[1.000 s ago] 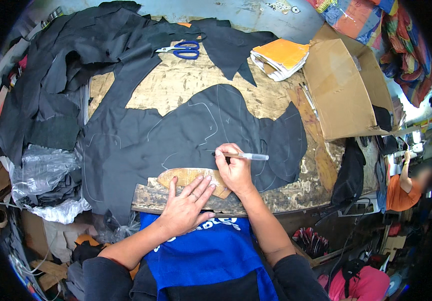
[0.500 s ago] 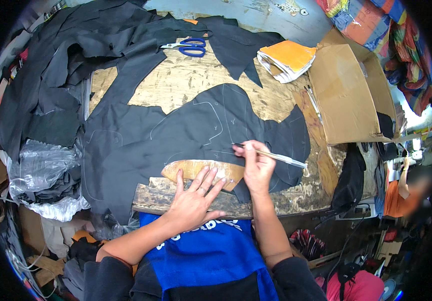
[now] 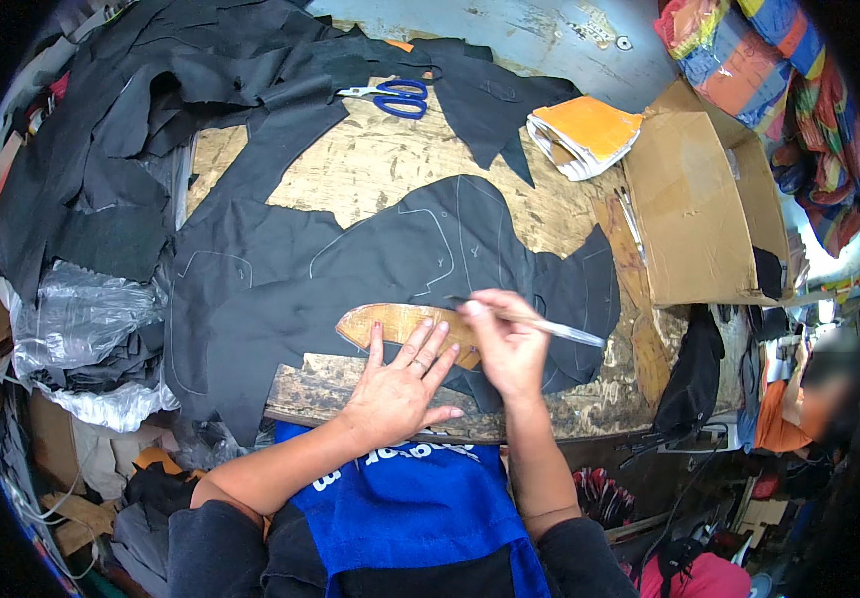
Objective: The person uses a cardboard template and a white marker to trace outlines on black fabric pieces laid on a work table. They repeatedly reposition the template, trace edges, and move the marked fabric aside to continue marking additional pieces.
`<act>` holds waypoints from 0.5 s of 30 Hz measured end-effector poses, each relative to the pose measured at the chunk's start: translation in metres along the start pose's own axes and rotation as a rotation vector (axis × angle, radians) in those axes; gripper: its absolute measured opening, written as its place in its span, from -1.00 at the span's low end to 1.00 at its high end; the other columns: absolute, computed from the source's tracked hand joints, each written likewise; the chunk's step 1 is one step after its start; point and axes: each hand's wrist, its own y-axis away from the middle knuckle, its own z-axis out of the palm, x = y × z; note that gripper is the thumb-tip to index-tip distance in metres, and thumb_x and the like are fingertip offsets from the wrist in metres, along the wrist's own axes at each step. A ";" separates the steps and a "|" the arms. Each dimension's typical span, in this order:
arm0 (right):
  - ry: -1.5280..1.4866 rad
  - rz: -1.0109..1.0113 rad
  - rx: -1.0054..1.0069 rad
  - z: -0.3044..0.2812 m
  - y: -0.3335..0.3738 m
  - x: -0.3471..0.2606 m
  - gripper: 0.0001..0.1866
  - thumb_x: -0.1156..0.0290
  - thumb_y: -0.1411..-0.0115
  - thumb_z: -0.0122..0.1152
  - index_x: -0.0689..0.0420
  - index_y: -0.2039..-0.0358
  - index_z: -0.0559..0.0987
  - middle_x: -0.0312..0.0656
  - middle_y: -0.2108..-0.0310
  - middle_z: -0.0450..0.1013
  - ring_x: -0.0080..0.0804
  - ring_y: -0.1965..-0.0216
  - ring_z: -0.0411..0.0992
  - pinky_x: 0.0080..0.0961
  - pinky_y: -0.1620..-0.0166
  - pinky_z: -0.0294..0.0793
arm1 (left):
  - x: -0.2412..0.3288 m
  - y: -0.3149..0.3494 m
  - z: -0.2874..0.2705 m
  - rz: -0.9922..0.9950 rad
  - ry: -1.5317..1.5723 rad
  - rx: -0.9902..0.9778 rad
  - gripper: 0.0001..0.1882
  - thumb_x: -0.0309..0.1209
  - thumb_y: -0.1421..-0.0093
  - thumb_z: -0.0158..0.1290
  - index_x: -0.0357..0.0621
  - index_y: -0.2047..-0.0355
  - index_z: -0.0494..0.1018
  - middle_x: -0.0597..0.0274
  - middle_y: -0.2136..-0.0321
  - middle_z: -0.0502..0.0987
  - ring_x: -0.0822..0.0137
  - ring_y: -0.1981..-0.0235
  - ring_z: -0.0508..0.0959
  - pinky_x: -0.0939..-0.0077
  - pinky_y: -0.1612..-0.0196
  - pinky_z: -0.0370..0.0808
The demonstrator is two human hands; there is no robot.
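Observation:
A large piece of black leather-like material [image 3: 270, 289] lies spread on the wooden board, with thin pale outlines and small marks drawn on it. On its near part rests a tan, curved, pointed template [image 3: 370, 317]. My left hand [image 3: 395, 389] lies over it, fingers spread and pressing it flat. In my right hand [image 3: 512, 349] is a slim pen [image 3: 571, 333] with a dark tip and a clear tail end. Its tip is close to the template's far edge; whether it touches the material I cannot tell.
Blue-handled scissors [image 3: 400, 98] lie at the far side of the board [image 3: 380, 149]. Black scraps [image 3: 101, 149] pile up at the left, above a clear plastic bag [image 3: 91, 309]. A folded orange-and-white bundle [image 3: 586, 135] and a cardboard box [image 3: 689, 209] stand right. Another person [image 3: 799, 399] is far right.
The template has shifted slightly away from me on the black material, with my left hand still on it. The pen tip has come to the template's far edge. The whole view has shifted a little.

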 end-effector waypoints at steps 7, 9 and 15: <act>0.207 -0.016 -0.323 0.061 -0.002 0.003 -0.86 0.50 -0.11 0.23 0.32 0.35 0.56 -0.14 0.38 0.51 -0.46 0.40 0.52 -0.59 0.35 0.51 | -0.004 0.001 -0.002 0.011 0.122 -0.040 -0.19 0.17 -0.08 -0.05 -0.20 -0.16 0.26 -0.10 -0.19 0.22 -0.06 -0.29 0.04 -0.35 -0.23 -0.23; 0.277 -0.087 -0.364 0.070 -0.006 0.003 -0.86 0.48 -0.11 0.23 0.30 0.35 0.56 -0.12 0.38 0.52 -0.38 0.40 0.52 -0.55 0.34 0.51 | -0.005 0.003 0.001 0.018 0.104 -0.042 -0.23 0.06 -0.08 -0.01 -0.17 -0.20 0.21 -0.12 -0.20 0.20 -0.10 -0.28 0.05 -0.23 -0.27 -0.20; 0.423 -0.212 -0.484 0.085 -0.008 0.003 -0.85 0.43 -0.06 0.24 0.25 0.42 0.56 -0.09 0.42 0.51 -0.17 0.36 0.49 -0.38 0.27 0.47 | -0.006 0.001 0.012 0.044 0.146 0.133 -0.28 -0.05 -0.14 -0.08 -0.13 -0.25 0.13 -0.14 -0.25 0.09 -0.09 -0.30 0.01 -0.15 -0.29 -0.23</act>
